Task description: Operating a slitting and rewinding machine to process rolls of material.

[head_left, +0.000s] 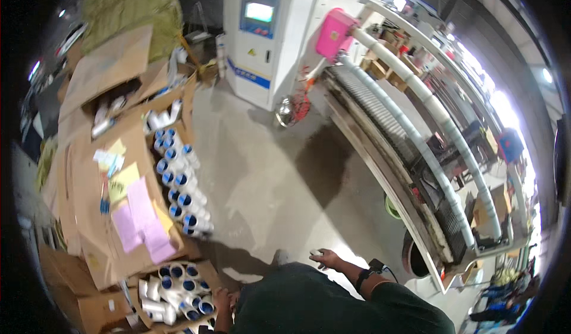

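Observation:
My right hand (327, 260) is held out over the floor in front of my body. Its fingers are closed around a small white piece (315, 252), too small to tell its kind. My left hand (223, 302) hangs low beside my body, next to an open cardboard box (209, 270) of white pipe fittings (159, 311) with dark blue insides. How its fingers are bent cannot be made out. Further ahead on the left, more white pipe fittings (183, 181) with blue insides stand in rows along a cardboard-covered surface (89, 215).
Pink sheets (141, 218) and yellow papers (124, 181) lie on the cardboard. A white control cabinet (247, 54) stands ahead. On the right runs a long machine bed (380, 114) with pale hoses (410, 129) and a pink box (336, 33). A round dark bin (414, 256) sits beneath its edge.

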The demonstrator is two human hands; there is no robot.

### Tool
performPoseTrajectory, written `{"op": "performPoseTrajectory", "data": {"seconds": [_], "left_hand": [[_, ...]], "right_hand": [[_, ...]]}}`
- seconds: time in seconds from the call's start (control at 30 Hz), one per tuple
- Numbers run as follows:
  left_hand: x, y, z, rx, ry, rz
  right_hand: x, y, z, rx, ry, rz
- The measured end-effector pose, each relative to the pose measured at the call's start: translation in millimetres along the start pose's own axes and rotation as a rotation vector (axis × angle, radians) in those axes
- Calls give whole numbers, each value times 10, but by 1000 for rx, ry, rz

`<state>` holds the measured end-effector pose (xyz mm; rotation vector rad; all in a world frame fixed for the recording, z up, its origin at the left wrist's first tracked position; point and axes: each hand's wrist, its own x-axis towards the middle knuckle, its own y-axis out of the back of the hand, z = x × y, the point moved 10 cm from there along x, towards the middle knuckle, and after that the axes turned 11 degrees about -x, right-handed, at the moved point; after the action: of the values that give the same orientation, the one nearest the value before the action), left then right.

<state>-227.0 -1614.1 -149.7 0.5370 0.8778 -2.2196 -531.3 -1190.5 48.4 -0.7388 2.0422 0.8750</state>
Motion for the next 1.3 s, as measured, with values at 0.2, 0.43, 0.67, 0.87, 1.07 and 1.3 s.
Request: {"op": "performPoseTrajectory", "data": {"seconds": [0.2,0.43,0.67,0.87,1.07,1.3], "left_hand": [[703,-782,673,-41,24,137],[1677,-2489,741,-528,408,-311],[3198,-3568,1159,111,182,227],[4262,-6963,1724,134,215,-199],[4910,-10009,2032,10,198,-573],[4991,-12488,1956,-89,194,-720]], "right_hand": [[172,843,167,193,-44,61],[655,1767,470,460,-96,195],[959,2206,829,772,-273,316],[896,2575,911,919,-374,421],[1142,3283,603,987,-368,511],[1453,4028,1020,1137,-449,564]]}}
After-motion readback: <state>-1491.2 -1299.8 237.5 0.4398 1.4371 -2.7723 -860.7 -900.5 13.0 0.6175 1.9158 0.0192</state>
